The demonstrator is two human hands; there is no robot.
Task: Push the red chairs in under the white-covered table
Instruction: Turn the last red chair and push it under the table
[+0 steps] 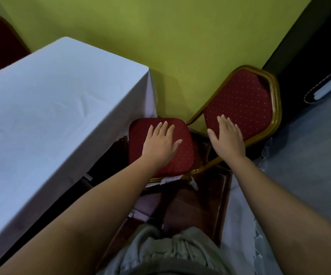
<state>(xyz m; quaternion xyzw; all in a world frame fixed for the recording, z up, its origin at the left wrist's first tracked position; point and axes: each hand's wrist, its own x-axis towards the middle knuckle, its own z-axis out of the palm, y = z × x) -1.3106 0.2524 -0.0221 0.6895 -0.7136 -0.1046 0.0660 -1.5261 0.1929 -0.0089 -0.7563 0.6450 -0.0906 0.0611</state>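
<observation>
A red dotted chair with a gold frame stands at the end of the white-covered table (pixel 47 100). Its seat (pixel 140 135) lies just off the table's corner, and its backrest (pixel 240 100) rises to the right, near the green wall. My left hand (pixel 160 143) lies flat on the seat with fingers spread. My right hand (pixel 228 137) rests flat on the lower part of the backrest, fingers apart. Neither hand grips anything. The chair's legs are hidden below the seat.
A second dark red chair (pixel 0 44) shows at the far left behind the table. The green wall (pixel 160 36) is close behind the chair. A dark cabinet or door (pixel 315 48) stands at the right, with grey floor (pixel 309 145) below it. Dark wooden flooring lies by my legs.
</observation>
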